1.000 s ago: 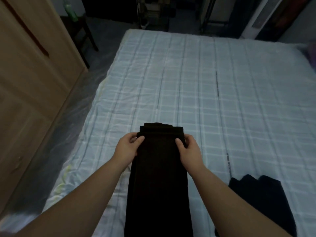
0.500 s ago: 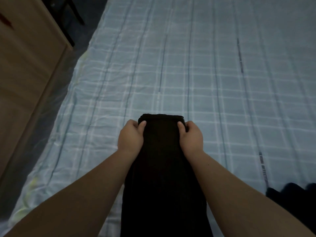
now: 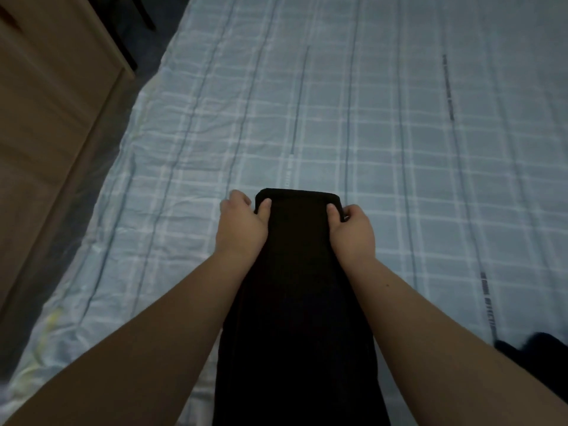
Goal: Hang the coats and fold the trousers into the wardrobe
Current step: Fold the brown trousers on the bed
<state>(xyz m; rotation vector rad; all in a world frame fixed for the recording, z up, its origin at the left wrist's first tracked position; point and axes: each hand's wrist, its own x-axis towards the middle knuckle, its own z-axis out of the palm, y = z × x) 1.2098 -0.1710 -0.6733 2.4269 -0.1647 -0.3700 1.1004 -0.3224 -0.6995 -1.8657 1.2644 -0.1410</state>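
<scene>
since the earlier frame: both hands and the garment's far end sit slightly farther up the bed. left hand (image 3: 241, 229): grip pinching the left far corner of the long black folded trousers (image 3: 299, 302), thumb on top, fingers curled beneath. right hand (image 3: 353, 233): grip pinching the right far corner likewise. trousers: lying lengthwise on the pale blue checked bedsheet (image 3: 399, 133), between the forearms. second dark garment (image 3: 534, 348): at right edge. light wooden wardrobe (image 3: 52, 96): left of bed.
</scene>
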